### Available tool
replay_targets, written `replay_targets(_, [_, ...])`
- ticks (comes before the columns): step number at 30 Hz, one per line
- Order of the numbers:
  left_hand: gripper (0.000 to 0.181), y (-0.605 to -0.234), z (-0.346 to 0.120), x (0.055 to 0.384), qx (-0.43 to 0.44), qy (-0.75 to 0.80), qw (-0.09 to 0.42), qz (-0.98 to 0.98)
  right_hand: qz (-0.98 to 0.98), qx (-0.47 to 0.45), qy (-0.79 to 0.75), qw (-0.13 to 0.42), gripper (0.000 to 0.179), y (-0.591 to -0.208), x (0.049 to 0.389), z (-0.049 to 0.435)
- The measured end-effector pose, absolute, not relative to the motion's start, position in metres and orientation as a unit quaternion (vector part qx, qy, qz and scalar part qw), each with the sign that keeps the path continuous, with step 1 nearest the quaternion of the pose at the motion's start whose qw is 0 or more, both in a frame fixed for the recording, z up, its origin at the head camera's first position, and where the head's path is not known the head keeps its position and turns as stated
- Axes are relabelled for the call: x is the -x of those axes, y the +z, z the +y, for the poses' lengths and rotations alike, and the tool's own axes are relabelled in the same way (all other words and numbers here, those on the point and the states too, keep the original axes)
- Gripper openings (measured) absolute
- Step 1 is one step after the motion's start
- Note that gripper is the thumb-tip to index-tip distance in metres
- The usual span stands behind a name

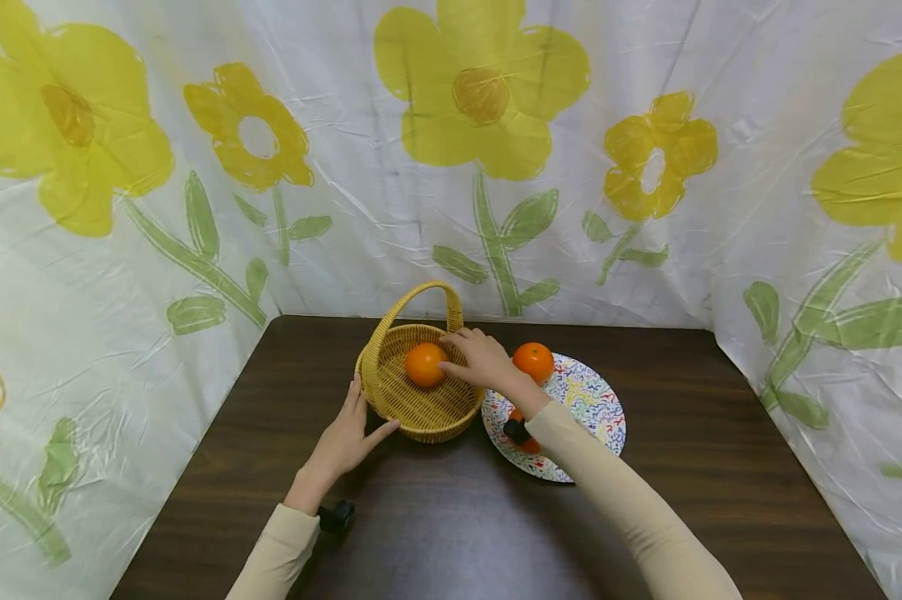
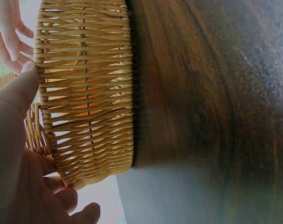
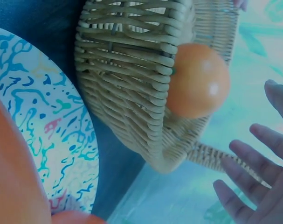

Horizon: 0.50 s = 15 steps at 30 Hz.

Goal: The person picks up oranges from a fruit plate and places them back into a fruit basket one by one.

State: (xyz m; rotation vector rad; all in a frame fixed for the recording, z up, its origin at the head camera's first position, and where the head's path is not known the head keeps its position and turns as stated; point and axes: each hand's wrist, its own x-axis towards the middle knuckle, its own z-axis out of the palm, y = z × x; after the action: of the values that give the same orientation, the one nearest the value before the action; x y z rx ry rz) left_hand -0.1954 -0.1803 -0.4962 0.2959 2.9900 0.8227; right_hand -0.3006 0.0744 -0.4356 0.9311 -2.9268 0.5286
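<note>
A yellow wicker basket [image 1: 432, 425] with a tall arched handle stands on the table, and one orange [image 1: 424, 364] lies inside it. My left hand [image 1: 343, 442] rests against the basket's near left side, thumb and fingers spread along the wall; its thumb [image 2: 27, 77] touches the rim in the left wrist view. Over the basket's right side reaches my right hand [image 1: 481, 360], its fingers loosely extended. In the right wrist view those fingers [image 3: 253, 163] are apart from the orange [image 3: 199, 80] and hold nothing.
Right of the basket lies a white plate [image 1: 586, 400] with a colourful squiggle pattern. It bears an orange [image 1: 533, 362] at its back and another [image 1: 526, 442] partly hidden by the right wrist. Flowered curtains [image 1: 346, 208] surround the dark wooden table [image 1: 436, 533].
</note>
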Motion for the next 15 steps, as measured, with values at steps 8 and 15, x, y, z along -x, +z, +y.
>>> replay_targets(8, [0.096, -0.495, -0.181, 0.195, -0.094, 0.265, 0.016, 0.959, -0.940, -0.296, 0.172, 0.014, 0.051, -0.431, 0.294, 0.081])
replay_targets(15, [0.095, -0.495, -0.180, 0.193, -0.093, 0.260, 0.016, 0.961, -0.937, -0.300, 0.177, 0.025, 0.055, -0.430, 0.290, 0.088])
